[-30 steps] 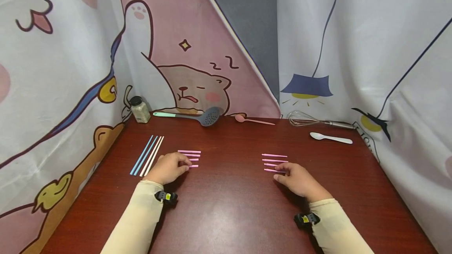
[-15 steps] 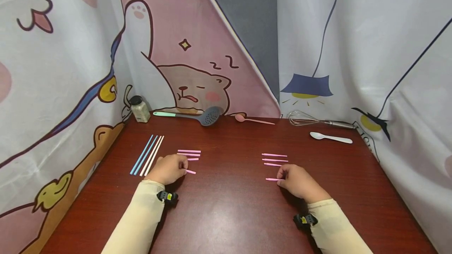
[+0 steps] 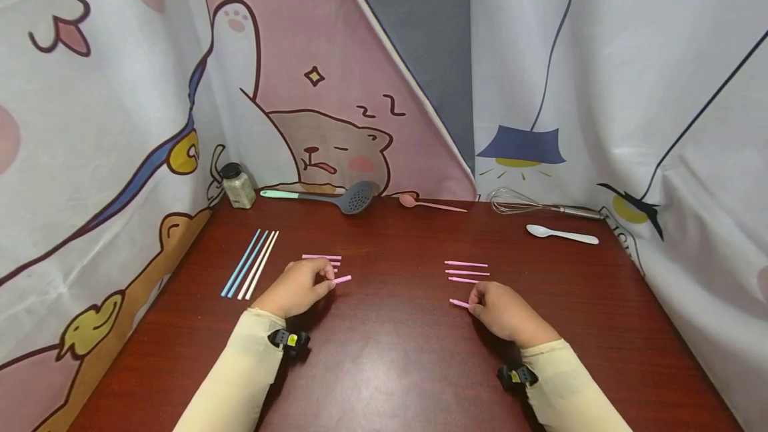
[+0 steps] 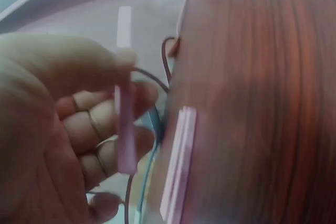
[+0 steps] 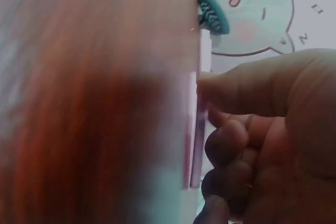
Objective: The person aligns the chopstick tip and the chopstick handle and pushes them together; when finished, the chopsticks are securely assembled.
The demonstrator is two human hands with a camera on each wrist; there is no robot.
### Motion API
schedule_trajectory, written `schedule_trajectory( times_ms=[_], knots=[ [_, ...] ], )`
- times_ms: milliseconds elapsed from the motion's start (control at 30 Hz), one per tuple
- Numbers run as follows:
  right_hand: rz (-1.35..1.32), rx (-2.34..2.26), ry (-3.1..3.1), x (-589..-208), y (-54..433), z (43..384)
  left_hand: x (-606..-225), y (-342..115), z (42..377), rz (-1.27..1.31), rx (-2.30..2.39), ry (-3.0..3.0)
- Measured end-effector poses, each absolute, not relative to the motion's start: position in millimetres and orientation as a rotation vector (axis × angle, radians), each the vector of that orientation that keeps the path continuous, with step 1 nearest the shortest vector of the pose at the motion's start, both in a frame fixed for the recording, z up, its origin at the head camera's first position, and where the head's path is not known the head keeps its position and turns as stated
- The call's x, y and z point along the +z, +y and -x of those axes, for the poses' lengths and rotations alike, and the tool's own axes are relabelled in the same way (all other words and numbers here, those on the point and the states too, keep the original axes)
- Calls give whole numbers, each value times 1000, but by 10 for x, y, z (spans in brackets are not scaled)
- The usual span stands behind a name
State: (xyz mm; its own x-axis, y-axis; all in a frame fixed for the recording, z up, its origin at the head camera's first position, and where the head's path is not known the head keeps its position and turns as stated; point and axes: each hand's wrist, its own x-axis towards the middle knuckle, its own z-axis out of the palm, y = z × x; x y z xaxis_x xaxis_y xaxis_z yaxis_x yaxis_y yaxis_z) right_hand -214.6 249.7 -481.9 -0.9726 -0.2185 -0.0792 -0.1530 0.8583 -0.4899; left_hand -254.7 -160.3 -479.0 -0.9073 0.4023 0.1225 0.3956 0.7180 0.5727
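Observation:
My left hand [image 3: 299,287] pinches a short pink stick [image 3: 343,279] between thumb and fingers, raised off the table. In the left wrist view that stick [image 4: 126,145] crosses the fingers, both ends free. Behind the hand, more pink sticks [image 3: 321,257] lie in a row, partly hidden. On the other side, my right hand [image 3: 504,311] pinches another short pink stick [image 3: 459,303] with a narrower tip pointing left; its right end is hidden by the fingers. Just beyond lie three similar pink sticks [image 3: 467,273]. The right wrist view is blurred.
Blue sticks [image 3: 244,264] and white sticks [image 3: 261,265] lie at the left. Along the back are a jar [image 3: 239,187], a skimmer [image 3: 354,199], a pink spoon [image 3: 432,205], a whisk [image 3: 534,204] and a white spoon [image 3: 563,235]. Printed curtains border the dark table [image 3: 384,352].
Both hands have picked the nearest pink stick out of its row and drawn it nearer. The left hand has since moved right with its stick; the right one has tilted its stick slightly.

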Motion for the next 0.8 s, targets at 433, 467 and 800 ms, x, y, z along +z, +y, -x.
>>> schedule_trajectory(
  times_ms=[433, 467, 800],
  knots=[
    [610, -1361, 2730, -4481, 2319, 1973, -4677, -1226, 2340, -845, 1593, 2548],
    [641, -1400, 2732, -4465, 2303, 1957, -4675, -1198, 2328, -858, 1627, 2536],
    [812, -1572, 2742, -4349, 2095, 1775, -4653, -965, 2168, -981, 1786, 2426]
  ],
)
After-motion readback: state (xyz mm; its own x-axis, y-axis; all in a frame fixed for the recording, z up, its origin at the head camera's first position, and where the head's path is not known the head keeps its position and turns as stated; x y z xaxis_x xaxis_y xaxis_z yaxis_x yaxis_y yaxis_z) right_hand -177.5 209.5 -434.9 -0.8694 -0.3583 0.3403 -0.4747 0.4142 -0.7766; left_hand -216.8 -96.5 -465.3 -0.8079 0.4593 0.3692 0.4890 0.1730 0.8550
